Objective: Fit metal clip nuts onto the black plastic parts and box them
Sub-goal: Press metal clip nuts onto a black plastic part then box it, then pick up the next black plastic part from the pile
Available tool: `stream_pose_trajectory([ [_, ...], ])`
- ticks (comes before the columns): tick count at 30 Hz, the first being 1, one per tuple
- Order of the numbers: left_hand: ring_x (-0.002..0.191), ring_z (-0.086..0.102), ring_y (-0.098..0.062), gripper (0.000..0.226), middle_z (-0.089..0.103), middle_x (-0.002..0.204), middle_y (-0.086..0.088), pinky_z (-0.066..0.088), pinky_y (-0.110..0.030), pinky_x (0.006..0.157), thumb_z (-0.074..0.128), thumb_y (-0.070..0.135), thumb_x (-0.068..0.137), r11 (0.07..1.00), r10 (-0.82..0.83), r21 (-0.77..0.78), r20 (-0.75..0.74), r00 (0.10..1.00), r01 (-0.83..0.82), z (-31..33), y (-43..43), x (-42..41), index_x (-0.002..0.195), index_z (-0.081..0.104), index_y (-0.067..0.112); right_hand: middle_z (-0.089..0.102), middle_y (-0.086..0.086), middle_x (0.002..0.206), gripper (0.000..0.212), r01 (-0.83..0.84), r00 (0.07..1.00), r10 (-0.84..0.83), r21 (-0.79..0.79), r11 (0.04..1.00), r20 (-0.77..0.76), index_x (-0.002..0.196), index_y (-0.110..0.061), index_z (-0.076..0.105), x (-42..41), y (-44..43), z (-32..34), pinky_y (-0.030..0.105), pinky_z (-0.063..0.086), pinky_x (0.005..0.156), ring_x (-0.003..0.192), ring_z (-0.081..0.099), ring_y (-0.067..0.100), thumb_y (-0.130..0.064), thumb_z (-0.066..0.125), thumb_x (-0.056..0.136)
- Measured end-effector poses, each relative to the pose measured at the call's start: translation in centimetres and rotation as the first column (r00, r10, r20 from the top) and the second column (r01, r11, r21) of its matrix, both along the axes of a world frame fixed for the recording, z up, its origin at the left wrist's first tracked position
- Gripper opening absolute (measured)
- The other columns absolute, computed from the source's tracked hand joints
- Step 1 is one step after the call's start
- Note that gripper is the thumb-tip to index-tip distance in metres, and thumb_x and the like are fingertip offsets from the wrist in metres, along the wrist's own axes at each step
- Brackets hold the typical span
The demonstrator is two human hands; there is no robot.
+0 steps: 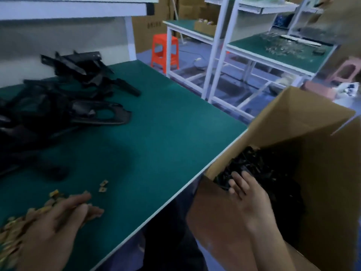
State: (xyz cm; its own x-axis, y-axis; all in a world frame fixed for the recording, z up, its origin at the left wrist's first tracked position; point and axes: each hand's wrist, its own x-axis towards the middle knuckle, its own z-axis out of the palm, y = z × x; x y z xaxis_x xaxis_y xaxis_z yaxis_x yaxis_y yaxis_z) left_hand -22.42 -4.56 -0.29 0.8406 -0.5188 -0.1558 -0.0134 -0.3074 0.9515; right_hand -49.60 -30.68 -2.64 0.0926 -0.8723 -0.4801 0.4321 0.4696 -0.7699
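Boxing step, I judge. My right hand (pixel 248 196) is down inside the cardboard box (pixel 293 118), which stands off the worktop's (pixel 166 124) right edge. The fingers (pixel 235 178) lie on the black plastic parts in the box (pixel 257 163). The grip there is spread: fingers fairly straight, touching the heap, not curled round any piece that I can see. Could be a set-down or a press to settle the load; I can't tell which.

My left hand (pixel 58 222) is low at the near left of the worktop, palm down over the pile of metal clip nuts (pixel 11 231). A few stray nuts (pixel 103 185) lie just beyond the fingertips. Thumb and fingers are drawn close together, but motion blur hides whether they pinch a nut, so I can't tell the grip state on this side.

The unfitted black plastic parts (pixel 68 106) sit in a loose heap at the far left of the worktop, well apart from the box.

Next move, as I judge it: lift the right hand clear of the box and cross to the heap for a fresh part, while the left singles out one nut. The pieces look tangled, so the pick needs care.

Pose: right forearm angled down and forward into the box, wrist fairly straight. Left wrist is flat and low.
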Motion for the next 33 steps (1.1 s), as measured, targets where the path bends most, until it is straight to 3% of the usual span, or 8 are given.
stream_pose_trajectory([
  [4, 0.088, 0.071, -0.005, 0.025, 0.076, 0.090, 0.019, 0.053, -0.029, 0.080, 0.062, 0.018, 0.097, 0.981, 0.190, 0.026, 0.027, 0.981, -0.191, -0.4, 3.1, 0.0, 0.089, 0.074, 0.039, 0.076, 0.006, 0.087, 0.018, -0.430, 0.901, 0.395, -0.254, 0.867, -0.177, 0.109, -0.019, 0.074, 8.7, 4.7, 1.5, 0.027, 0.055, 0.060, 0.070, 0.068, 0.014, -0.010, 0.067, 0.095],
  [10, 0.084, 0.064, 0.009, 0.031, 0.071, 0.089, 0.031, 0.048, -0.024, 0.073, 0.059, 0.032, 0.099, 0.906, 0.395, 0.115, 0.112, 0.912, -0.407, -1.5, 8.1, 0.6, 0.090, 0.064, 0.061, 0.072, -0.019, 0.093, 0.020, -0.943, 0.287, 0.471, -0.333, -0.017, -0.834, 0.114, -0.035, 0.068, 24.9, 10.5, 2.3, 0.021, 0.047, 0.079, 0.087, 0.066, -0.001, -0.036, 0.068, 0.094],
  [13, 0.086, 0.066, 0.007, 0.026, 0.074, 0.090, 0.023, 0.051, -0.029, 0.079, 0.058, 0.033, 0.098, 0.887, 0.448, 0.076, 0.101, 0.888, -0.456, -1.0, 9.7, -0.2, 0.097, 0.067, 0.057, 0.060, -0.001, 0.135, 0.054, -0.943, 0.207, 0.235, -0.258, -0.211, -0.950, 0.140, -0.021, 0.057, 32.6, 13.1, 1.7, 0.032, 0.042, 0.102, 0.126, 0.053, 0.021, -0.053, 0.059, 0.096],
  [16, 0.086, 0.068, 0.003, 0.026, 0.076, 0.087, 0.018, 0.052, -0.033, 0.083, 0.061, 0.029, 0.097, 0.864, 0.491, 0.064, 0.117, 0.863, -0.500, -0.7, 11.2, -1.6, 0.096, 0.068, 0.054, 0.054, 0.008, 0.140, 0.067, -0.969, 0.121, -0.069, -0.103, -0.225, -0.990, 0.143, -0.014, 0.052, 36.9, 14.4, 0.5, 0.045, 0.038, 0.109, 0.131, 0.045, 0.035, -0.060, 0.056, 0.094],
  [19, 0.081, 0.069, 0.002, 0.032, 0.076, 0.083, 0.018, 0.053, -0.023, 0.079, 0.063, 0.022, 0.096, 0.836, 0.525, 0.075, 0.173, 0.833, -0.543, -0.9, 12.9, -2.3, 0.092, 0.068, 0.054, 0.064, 0.006, 0.110, 0.046, -0.950, 0.270, 0.040, -0.273, -0.151, -0.962, 0.126, -0.011, 0.060, 37.7, 14.2, 0.6, 0.041, 0.049, 0.092, 0.109, 0.061, 0.030, -0.045, 0.063, 0.096],
  [23, 0.075, 0.071, 0.000, 0.042, 0.077, 0.079, 0.010, 0.051, -0.006, 0.074, 0.064, 0.009, 0.093, 0.789, 0.591, 0.040, 0.224, 0.775, -0.613, -1.3, 14.6, -3.0, 0.086, 0.070, 0.050, 0.065, -0.005, 0.084, 0.057, -0.889, 0.421, 0.153, -0.441, -0.124, -0.894, 0.151, -0.019, 0.042, 35.1, 11.9, 3.4, 0.028, 0.045, 0.061, 0.071, 0.062, 0.005, -0.047, 0.052, 0.102],
  [29, 0.079, 0.071, 0.000, 0.038, 0.077, 0.081, 0.009, 0.051, -0.008, 0.077, 0.064, 0.011, 0.094, 0.826, 0.543, 0.030, 0.220, 0.810, -0.562, -1.1, 14.4, -2.2, 0.089, 0.072, 0.048, 0.074, -0.018, 0.087, 0.026, -0.867, 0.498, 0.063, -0.498, 0.011, -0.865, 0.098, -0.035, 0.075, 28.0, 6.3, 8.0, 0.034, 0.052, 0.082, 0.088, 0.068, 0.010, -0.056, 0.062, 0.090],
  [33, 0.093, 0.064, 0.009, 0.022, 0.073, 0.094, 0.025, 0.051, -0.023, 0.077, 0.059, 0.036, 0.096, 0.904, 0.384, 0.109, 0.213, 0.898, -0.413, 0.3, 11.9, -0.1, 0.100, 0.067, 0.055, 0.063, -0.016, 0.065, 0.034, -0.899, 0.427, -0.134, -0.436, 0.037, -0.894, 0.076, -0.030, 0.063, 24.3, 3.5, 10.6, 0.032, 0.040, 0.067, 0.070, 0.057, 0.022, -0.063, 0.067, 0.083],
])
